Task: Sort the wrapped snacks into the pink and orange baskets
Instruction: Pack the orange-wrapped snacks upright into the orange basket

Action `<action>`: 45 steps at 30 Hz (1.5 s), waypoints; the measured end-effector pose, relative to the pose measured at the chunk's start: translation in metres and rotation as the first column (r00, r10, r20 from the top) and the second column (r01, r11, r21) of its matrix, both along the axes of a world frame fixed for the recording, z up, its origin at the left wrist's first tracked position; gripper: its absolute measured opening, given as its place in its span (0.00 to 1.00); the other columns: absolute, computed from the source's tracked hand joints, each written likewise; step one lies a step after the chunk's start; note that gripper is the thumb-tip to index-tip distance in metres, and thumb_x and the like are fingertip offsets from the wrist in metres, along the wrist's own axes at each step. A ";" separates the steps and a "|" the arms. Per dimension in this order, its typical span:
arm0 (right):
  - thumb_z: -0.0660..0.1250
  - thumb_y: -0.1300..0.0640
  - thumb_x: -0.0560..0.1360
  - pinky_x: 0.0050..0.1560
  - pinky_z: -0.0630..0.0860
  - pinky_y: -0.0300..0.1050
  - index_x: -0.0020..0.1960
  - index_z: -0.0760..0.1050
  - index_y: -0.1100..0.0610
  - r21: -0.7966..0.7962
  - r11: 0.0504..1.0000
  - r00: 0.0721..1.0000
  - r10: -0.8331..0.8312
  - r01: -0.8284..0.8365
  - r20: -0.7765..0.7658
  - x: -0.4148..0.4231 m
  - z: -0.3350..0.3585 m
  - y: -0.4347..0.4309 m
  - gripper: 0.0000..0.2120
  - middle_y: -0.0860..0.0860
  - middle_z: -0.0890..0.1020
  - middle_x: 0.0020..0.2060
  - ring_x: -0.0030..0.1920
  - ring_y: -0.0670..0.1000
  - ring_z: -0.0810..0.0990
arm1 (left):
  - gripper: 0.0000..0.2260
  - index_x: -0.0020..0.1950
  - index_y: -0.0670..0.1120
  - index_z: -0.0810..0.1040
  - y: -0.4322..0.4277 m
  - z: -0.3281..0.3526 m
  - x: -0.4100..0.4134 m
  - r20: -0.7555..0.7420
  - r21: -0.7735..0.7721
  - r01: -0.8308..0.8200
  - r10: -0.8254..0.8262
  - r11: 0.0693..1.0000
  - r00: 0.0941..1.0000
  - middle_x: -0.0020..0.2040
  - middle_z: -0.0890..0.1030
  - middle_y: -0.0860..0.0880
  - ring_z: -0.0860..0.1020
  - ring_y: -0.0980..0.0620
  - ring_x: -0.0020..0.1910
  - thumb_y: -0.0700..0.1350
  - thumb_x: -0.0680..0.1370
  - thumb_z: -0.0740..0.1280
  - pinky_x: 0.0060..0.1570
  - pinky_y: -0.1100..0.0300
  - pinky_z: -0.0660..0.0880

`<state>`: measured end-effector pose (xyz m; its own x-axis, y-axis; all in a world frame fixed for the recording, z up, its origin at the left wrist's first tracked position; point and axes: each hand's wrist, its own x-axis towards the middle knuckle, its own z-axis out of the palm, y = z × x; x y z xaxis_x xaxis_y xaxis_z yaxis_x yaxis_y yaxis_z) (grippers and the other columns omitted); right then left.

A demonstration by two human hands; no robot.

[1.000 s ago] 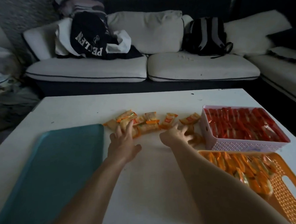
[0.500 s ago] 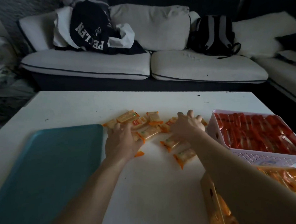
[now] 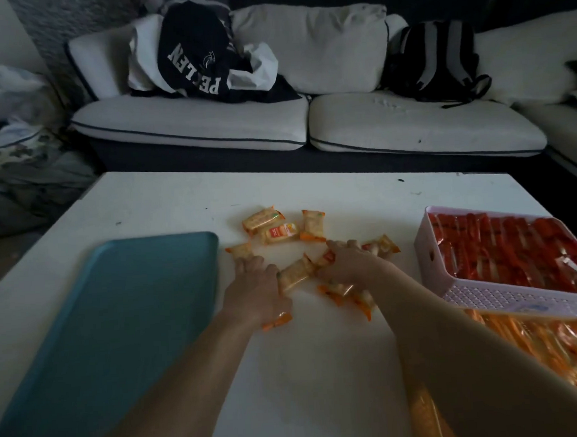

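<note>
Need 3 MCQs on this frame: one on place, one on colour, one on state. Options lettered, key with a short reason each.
1. Where is the teal tray?
A. left of the loose snacks
B. inside the pink basket
C. on the sofa

2. What colour are the wrappers in the pink basket?
A. blue
B. red
C. green

3. What is the state of the tray?
A. piled with snacks
B. upside down on the floor
C. bare, lying flat on the table

Key: 1 A, it lies on the table's left side beside the pile. 2 B, red packets fill it. 3 C, nothing shows on its surface.
</note>
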<state>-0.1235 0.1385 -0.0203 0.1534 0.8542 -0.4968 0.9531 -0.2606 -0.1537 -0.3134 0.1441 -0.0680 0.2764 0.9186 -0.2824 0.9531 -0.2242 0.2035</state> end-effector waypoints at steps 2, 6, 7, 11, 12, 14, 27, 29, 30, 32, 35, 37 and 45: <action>0.62 0.38 0.78 0.76 0.52 0.61 0.83 0.48 0.49 -0.010 1.000 1.000 0.019 -0.019 0.001 -0.011 0.001 -0.020 0.40 0.59 0.55 0.80 0.79 0.66 0.50 | 0.28 0.72 0.50 0.70 -0.028 0.007 -0.004 -0.006 0.008 0.034 -0.034 0.999 0.999 0.74 0.63 0.49 0.56 0.43 0.76 0.55 0.74 0.70 0.66 0.49 0.71; 0.62 0.43 0.78 0.70 0.64 0.63 0.80 0.55 0.46 0.024 0.999 0.998 0.037 -0.036 -0.045 -0.029 0.001 -0.057 0.34 0.57 0.57 0.78 0.76 0.71 0.53 | 0.34 0.77 0.52 0.64 -0.070 0.017 -0.020 0.010 -0.064 0.108 -0.108 0.992 0.994 0.78 0.54 0.49 0.56 0.43 0.76 0.49 0.74 0.73 0.69 0.46 0.70; 0.62 0.46 0.78 0.68 0.67 0.61 0.79 0.58 0.45 0.112 0.993 0.998 0.026 -0.019 -0.057 -0.034 0.004 -0.067 0.31 0.57 0.59 0.76 0.75 0.70 0.57 | 0.37 0.79 0.53 0.61 -0.077 0.019 -0.024 0.029 -0.075 0.105 -0.103 0.992 0.994 0.80 0.51 0.50 0.55 0.42 0.77 0.50 0.73 0.73 0.70 0.46 0.69; 0.61 0.55 0.76 0.59 0.75 0.52 0.68 0.73 0.51 0.423 0.901 0.974 -0.001 0.099 -0.227 -0.064 -0.002 -0.109 0.20 0.55 0.74 0.65 0.64 0.60 0.74 | 0.44 0.79 0.57 0.55 -0.101 0.028 -0.043 0.083 -0.082 -0.034 0.040 0.996 0.996 0.78 0.51 0.49 0.57 0.39 0.76 0.56 0.69 0.75 0.67 0.46 0.71; 0.61 0.56 0.75 0.58 0.76 0.51 0.66 0.74 0.51 0.406 0.909 0.960 0.023 0.096 -0.279 -0.074 -0.009 -0.118 0.19 0.55 0.76 0.63 0.63 0.59 0.75 | 0.44 0.76 0.57 0.57 -0.104 0.030 -0.049 0.070 -0.082 -0.068 0.074 0.994 0.995 0.76 0.54 0.48 0.62 0.38 0.74 0.57 0.66 0.77 0.64 0.45 0.73; 0.61 0.55 0.76 0.63 0.74 0.53 0.69 0.72 0.50 0.367 0.930 0.957 0.080 0.028 -0.277 -0.089 -0.019 -0.129 0.21 0.53 0.74 0.66 0.67 0.58 0.73 | 0.44 0.74 0.56 0.59 -0.108 0.031 -0.058 -0.001 -0.085 -0.098 0.098 0.992 0.995 0.70 0.60 0.46 0.73 0.38 0.67 0.57 0.64 0.78 0.59 0.46 0.76; 0.70 0.47 0.70 0.54 0.76 0.49 0.58 0.78 0.48 0.482 0.876 0.983 0.115 -0.031 -0.145 -0.074 -0.012 -0.117 0.17 0.46 0.80 0.51 0.56 0.52 0.76 | 0.21 0.64 0.45 0.70 -0.065 0.052 -0.063 0.521 -0.149 -0.397 0.413 0.906 0.747 0.50 0.77 0.48 0.78 0.46 0.50 0.47 0.75 0.73 0.44 0.59 0.71; 0.71 0.47 0.72 0.43 0.77 0.46 0.48 0.78 0.52 0.430 0.859 0.891 -0.065 0.279 -0.448 -0.077 -0.006 -0.113 0.10 0.44 0.81 0.39 0.44 0.48 0.80 | 0.23 0.66 0.44 0.69 -0.052 0.051 -0.054 0.579 -0.136 -0.430 0.423 0.893 0.697 0.53 0.78 0.47 0.78 0.45 0.52 0.49 0.76 0.72 0.47 0.59 0.71; 0.70 0.47 0.73 0.39 0.76 0.44 0.44 0.78 0.52 0.378 0.848 0.838 -0.131 0.372 -0.529 -0.079 -0.006 -0.108 0.09 0.45 0.82 0.34 0.40 0.48 0.80 | 0.24 0.68 0.43 0.68 -0.045 0.047 -0.047 0.573 -0.144 -0.426 0.426 0.893 0.700 0.55 0.79 0.45 0.79 0.44 0.54 0.50 0.77 0.72 0.48 0.58 0.71; 0.68 0.47 0.75 0.33 0.72 0.40 0.41 0.80 0.56 0.287 0.854 0.784 -0.200 0.433 -0.588 -0.087 -0.011 -0.095 0.12 0.47 0.83 0.33 0.39 0.51 0.81 | 0.26 0.72 0.41 0.64 -0.036 0.035 -0.031 0.529 -0.198 -0.412 0.451 0.889 0.719 0.63 0.78 0.41 0.78 0.40 0.61 0.50 0.79 0.69 0.53 0.56 0.74; 0.66 0.45 0.77 0.40 0.73 0.42 0.49 0.81 0.60 0.203 0.866 0.759 -0.260 0.457 -0.597 -0.098 -0.028 -0.076 0.18 0.55 0.84 0.43 0.48 0.57 0.82 | 0.25 0.72 0.39 0.62 -0.028 0.025 -0.014 0.521 -0.305 -0.437 0.532 0.846 0.667 0.69 0.75 0.38 0.75 0.37 0.66 0.52 0.82 0.64 0.56 0.53 0.72; 0.64 0.44 0.77 0.48 0.76 0.45 0.53 0.80 0.61 0.180 0.828 0.701 -0.309 0.531 -0.643 -0.103 -0.036 -0.071 0.20 0.58 0.84 0.48 0.52 0.59 0.82 | 0.26 0.71 0.38 0.65 -0.027 0.021 -0.008 0.560 -0.401 -0.450 0.602 0.798 0.570 0.67 0.76 0.38 0.75 0.39 0.61 0.54 0.81 0.64 0.51 0.54 0.71; 0.57 0.53 0.76 0.48 0.81 0.51 0.38 0.82 0.51 0.105 0.797 0.439 -0.212 0.595 -0.873 -0.098 -0.040 -0.085 0.16 0.48 0.84 0.36 0.42 0.52 0.83 | 0.35 0.55 0.46 0.84 -0.037 0.021 -0.020 0.572 -0.630 -0.357 0.723 0.690 0.389 0.47 0.87 0.45 0.86 0.44 0.46 0.59 0.53 0.84 0.51 0.48 0.83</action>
<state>-0.2212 0.0530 -0.0607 0.2407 0.9292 -0.2806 0.1598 -0.3231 -0.9328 -0.3335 0.1074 -0.0469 0.0193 0.8221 -0.5691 0.2776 0.5424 0.7929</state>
